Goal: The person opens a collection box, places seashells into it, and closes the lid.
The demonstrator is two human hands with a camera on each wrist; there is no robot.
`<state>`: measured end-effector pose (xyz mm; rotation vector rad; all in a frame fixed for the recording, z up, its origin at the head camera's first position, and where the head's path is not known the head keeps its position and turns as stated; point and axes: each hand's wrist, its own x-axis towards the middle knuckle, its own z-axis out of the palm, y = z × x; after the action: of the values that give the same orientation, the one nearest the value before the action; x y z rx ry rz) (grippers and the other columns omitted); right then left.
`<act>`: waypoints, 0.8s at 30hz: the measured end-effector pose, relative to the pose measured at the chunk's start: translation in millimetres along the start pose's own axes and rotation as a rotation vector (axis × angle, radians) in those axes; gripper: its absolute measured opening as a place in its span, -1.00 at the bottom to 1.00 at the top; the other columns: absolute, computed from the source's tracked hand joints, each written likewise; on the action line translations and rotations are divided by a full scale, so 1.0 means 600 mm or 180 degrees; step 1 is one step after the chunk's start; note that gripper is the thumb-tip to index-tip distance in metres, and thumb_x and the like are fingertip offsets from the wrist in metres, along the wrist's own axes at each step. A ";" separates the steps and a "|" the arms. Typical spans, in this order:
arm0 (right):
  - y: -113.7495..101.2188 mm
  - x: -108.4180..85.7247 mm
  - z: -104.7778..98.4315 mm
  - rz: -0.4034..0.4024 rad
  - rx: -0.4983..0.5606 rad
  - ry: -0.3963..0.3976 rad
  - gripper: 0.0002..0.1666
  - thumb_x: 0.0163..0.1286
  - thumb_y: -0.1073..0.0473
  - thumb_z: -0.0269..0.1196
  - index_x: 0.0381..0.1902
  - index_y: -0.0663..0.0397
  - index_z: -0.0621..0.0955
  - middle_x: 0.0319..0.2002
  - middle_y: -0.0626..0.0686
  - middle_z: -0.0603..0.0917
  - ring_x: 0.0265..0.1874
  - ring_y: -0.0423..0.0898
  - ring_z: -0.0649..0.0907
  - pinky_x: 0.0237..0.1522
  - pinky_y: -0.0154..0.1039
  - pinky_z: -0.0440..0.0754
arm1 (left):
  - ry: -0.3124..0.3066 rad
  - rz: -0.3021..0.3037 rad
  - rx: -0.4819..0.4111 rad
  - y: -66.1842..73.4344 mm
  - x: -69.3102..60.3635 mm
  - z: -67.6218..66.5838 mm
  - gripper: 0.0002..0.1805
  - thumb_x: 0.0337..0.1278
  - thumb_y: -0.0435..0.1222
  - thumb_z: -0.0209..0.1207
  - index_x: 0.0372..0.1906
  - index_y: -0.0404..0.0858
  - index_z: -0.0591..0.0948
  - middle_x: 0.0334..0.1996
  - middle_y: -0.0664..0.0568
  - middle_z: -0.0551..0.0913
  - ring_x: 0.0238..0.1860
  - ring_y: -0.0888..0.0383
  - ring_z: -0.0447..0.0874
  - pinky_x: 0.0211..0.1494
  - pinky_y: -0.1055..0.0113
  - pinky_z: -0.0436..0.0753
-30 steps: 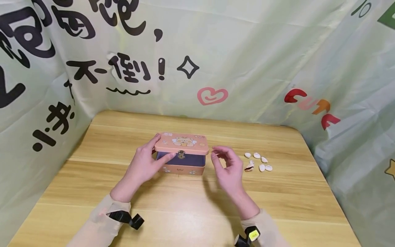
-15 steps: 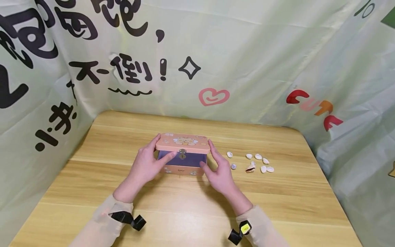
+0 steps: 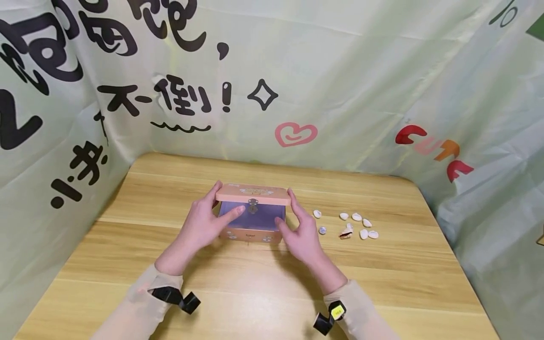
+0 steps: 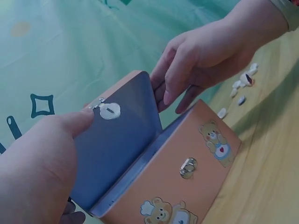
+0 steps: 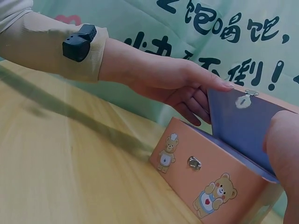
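**Pink, bear-printed rectangular box (image 3: pixel 250 235) standing upright on pale wood-grain table (image 3: pixel 255 293)**

Stands near the middle of the table, front wall towards the wearer. Carries along the rear edge a flat pink lid with blue-violet underside (image 3: pixel 272 192), raised partway and tilted back. Has a silver-coloured metal clasp (image 5: pixel 243 101) hanging from the lid's front edge, well apart from a small silver-coloured metal catch (image 5: pixel 194 163) on the front wall. Shows on that wall one printed bear in a white chef's hat (image 5: pixel 167 151) and one printed bear with a red heart (image 5: pixel 216 195).

Gripped at the lid by the left hand (image 3: pixel 201 222): thumb at the front edge beside the clasp, fingers bent behind the left end. Touched at the lid's right end by the right hand (image 3: pixel 301 233): thumb and forefinger spread well apart, forefinger on the lid, remaining fingers partly hidden. Cannot tell how firmly pressed.

To the right, well apart from the box: six small white shell-like pieces (image 3: pixel 356 216), one round bluish-grey piece (image 3: pixel 322 230) and one larger irregular white-and-brown piece (image 3: pixel 348 229). Behind: pale green fabric (image 3: pixel 340 94) with black written characters (image 3: pixel 182 94). On the forearms: cream sleeves (image 3: pixel 131 307) with black wrist-worn devices (image 3: pixel 168 294).
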<state>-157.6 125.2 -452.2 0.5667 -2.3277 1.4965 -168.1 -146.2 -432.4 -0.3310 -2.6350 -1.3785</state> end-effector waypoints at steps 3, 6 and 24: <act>-0.006 0.006 0.000 0.0088 0.0014 0.0009 -0.06 0.34 0.50 0.37 0.60 0.37 0.24 0.54 0.24 0.34 0.53 0.14 0.33 0.56 0.06 0.23 | -0.0039 -0.0012 -0.0043 0.002 0.005 -0.003 0.20 0.26 0.22 0.40 0.64 -0.48 0.12 0.53 -0.34 0.29 0.35 -0.30 0.53 0.38 -0.09 0.54; -0.007 0.013 0.001 0.0163 0.0009 0.0022 -0.07 0.32 0.53 0.37 0.58 0.40 0.25 0.53 0.30 0.32 0.53 0.20 0.32 0.56 0.10 0.21 | -0.0070 -0.0028 -0.0077 0.003 0.009 -0.006 0.20 0.26 0.21 0.40 0.65 -0.47 0.10 0.55 -0.34 0.26 0.36 -0.31 0.50 0.40 -0.08 0.52; 0.013 0.053 -0.003 0.0128 0.0188 -0.0025 -0.10 0.32 0.55 0.37 0.56 0.44 0.26 0.54 0.37 0.27 0.50 0.30 0.33 0.53 0.16 0.26 | -0.0049 0.0056 -0.0703 -0.016 0.029 0.003 0.17 0.29 0.02 0.46 0.70 -0.34 -0.01 0.66 -0.21 0.03 0.59 -0.17 0.16 0.59 -0.01 0.23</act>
<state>-189.0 124.8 -442.8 0.5448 -2.3207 1.5884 -187.6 -148.0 -437.2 -0.3907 -2.4885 -1.6710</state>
